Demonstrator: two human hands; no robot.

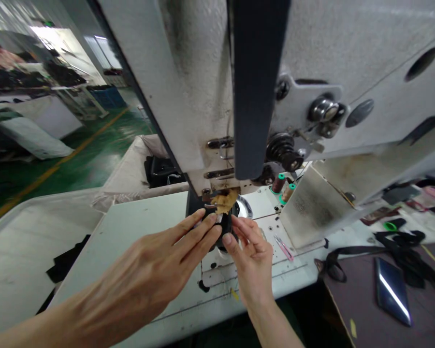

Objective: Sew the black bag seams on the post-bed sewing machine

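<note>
A large grey sewing machine [199, 87] fills the upper middle of the head view. Under its needle area lies a black piece of material [225, 223], partly covered by my fingers. My left hand [163, 261] rests flat on the left side of this piece, fingers stretched forward. At its right edge, my right hand [252, 251] pinches the black piece between thumb and curled fingers. A torn tan scrap [225, 200] hangs at the presser foot, just ahead of my fingertips. The needle tip is hidden.
Pink-handled tweezers [284, 248] and thread spools [278, 183] are right of my hands. A phone [392, 290] and black straps [402, 251] lie farther right. Cloth-lined bins [119, 179] holding black pieces stand left. A person [5, 58] is far back left.
</note>
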